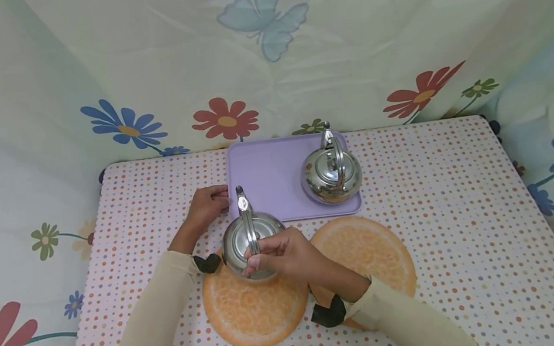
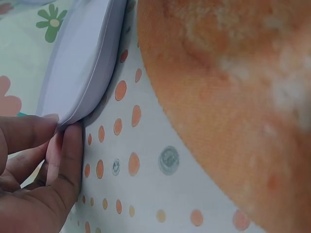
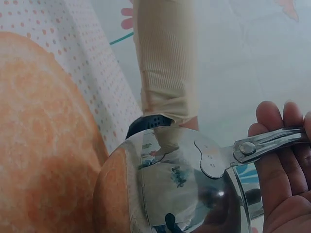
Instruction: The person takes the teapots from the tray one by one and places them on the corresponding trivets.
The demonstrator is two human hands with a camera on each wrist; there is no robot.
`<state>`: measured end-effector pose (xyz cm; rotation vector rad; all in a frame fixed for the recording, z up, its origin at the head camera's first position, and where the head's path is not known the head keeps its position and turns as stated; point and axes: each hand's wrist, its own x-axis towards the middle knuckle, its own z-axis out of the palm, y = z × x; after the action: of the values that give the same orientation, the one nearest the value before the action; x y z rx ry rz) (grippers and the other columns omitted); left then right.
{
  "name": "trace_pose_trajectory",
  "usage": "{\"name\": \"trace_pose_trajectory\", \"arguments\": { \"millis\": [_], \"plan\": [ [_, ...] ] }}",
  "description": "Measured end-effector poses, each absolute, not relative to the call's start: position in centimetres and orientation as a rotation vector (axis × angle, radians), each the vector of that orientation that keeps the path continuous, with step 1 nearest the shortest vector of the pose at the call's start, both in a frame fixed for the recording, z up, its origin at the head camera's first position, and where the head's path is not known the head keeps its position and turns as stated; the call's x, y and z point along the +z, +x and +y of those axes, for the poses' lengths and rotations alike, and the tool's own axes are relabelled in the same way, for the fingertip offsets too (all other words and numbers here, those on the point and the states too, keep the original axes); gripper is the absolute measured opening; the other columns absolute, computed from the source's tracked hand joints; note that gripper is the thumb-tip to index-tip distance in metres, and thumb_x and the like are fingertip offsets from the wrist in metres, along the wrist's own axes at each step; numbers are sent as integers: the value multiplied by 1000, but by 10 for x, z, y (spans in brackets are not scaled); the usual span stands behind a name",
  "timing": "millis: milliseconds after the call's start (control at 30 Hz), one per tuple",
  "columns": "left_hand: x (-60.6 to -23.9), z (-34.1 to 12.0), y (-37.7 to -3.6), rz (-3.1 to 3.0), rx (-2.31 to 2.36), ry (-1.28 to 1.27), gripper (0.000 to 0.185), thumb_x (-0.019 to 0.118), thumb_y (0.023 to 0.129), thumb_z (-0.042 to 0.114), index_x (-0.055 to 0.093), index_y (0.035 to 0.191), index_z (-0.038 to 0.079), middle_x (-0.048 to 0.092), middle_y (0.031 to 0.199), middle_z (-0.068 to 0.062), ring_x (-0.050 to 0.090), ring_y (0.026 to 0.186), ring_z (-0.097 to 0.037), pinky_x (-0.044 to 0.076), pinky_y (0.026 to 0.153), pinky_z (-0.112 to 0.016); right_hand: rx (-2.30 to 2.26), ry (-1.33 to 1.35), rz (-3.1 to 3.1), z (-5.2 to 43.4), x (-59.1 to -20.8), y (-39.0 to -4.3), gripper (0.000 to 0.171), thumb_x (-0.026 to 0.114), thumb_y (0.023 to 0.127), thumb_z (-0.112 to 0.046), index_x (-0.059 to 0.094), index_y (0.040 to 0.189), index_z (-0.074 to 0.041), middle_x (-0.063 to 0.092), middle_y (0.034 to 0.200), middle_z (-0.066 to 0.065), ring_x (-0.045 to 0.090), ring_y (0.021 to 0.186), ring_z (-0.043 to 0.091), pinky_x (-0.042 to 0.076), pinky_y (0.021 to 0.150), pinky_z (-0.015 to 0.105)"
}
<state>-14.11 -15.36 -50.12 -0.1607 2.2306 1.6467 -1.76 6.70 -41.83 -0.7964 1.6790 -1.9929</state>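
My right hand [image 1: 291, 256] grips the handle of a shiny steel kettle [image 1: 234, 244], which is over the upper part of the left orange-slice placemat [image 1: 258, 323]. Its spout points toward the back and overlaps the near left corner of a lilac tray [image 1: 267, 177]. Whether the kettle's base touches the mat, I cannot tell. In the right wrist view, fingers curl round the metal handle beside the kettle's rounded body [image 3: 180, 194]. My left hand [image 1: 206, 209] pinches the tray's left edge between thumb and fingers, as the left wrist view shows at the tray rim [image 2: 92, 92].
A second steel kettle [image 1: 328, 180] stands on the right part of the tray, spout to the back. Another orange-slice placemat [image 1: 372, 242] lies to the right, partly under my right forearm. A dotted cloth [image 1: 478, 239] covers the table, and a flowered curtain [image 1: 337, 70] hangs behind.
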Motion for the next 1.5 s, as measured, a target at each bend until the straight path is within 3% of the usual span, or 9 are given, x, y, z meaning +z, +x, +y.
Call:
{"name": "trace_pose_trajectory", "arguments": {
  "millis": [100, 200, 367, 667, 1067, 1500],
  "plan": [
    [-501, -154, -141, 2230, 1640, -161, 43, 60, 89, -3, 55, 132, -7, 62, 111, -21, 62, 95, -24, 56, 77, -27, -1995, -786, 1678, 66, -418, -13, 15, 59, 93, 5, 66, 100, 17, 72, 86, 17, 71, 88, 29, 54, 72, 23],
    [-501, -155, -141, 2220, 1634, -178, 44, 60, 90, -3, 53, 133, -7, 61, 113, -20, 61, 97, -25, 56, 78, -27, -1995, -776, 1676, 66, -418, -10, 16, 60, 93, 4, 66, 100, 17, 72, 86, 17, 71, 87, 30, 57, 79, 34],
    [-502, -154, -142, 2209, 1624, -213, 44, 61, 90, -4, 54, 133, -5, 60, 114, -19, 61, 100, -26, 56, 79, -26, -2005, -777, 1662, 66, -420, -3, 21, 62, 94, -2, 65, 100, 18, 71, 86, 21, 71, 87, 27, 57, 78, 38],
    [-501, -153, -142, 2224, 1591, -201, 43, 61, 91, -2, 54, 134, -3, 60, 114, -17, 61, 101, -25, 56, 80, -27, -2049, -855, 1590, 64, -426, 7, 14, 58, 92, 10, 63, 98, 21, 69, 85, 27, 70, 84, 36, 57, 75, 43],
    [-498, -153, -140, 2232, 1590, -200, 43, 60, 91, -3, 54, 134, -4, 60, 114, -18, 60, 101, -25, 55, 81, -26, -2058, -806, 1570, 62, -427, 16, 13, 60, 91, 9, 64, 97, 19, 69, 86, 27, 70, 86, 32, 57, 77, 42],
    [-503, -154, -141, 2235, 1609, -175, 43, 61, 91, -3, 54, 133, -4, 61, 113, -18, 60, 102, -25, 55, 80, -25, -2140, -875, 1472, 65, -422, 19, 12, 55, 91, 15, 60, 97, 24, 65, 88, 33, 66, 85, 45, 56, 76, 45]
  ]
}}
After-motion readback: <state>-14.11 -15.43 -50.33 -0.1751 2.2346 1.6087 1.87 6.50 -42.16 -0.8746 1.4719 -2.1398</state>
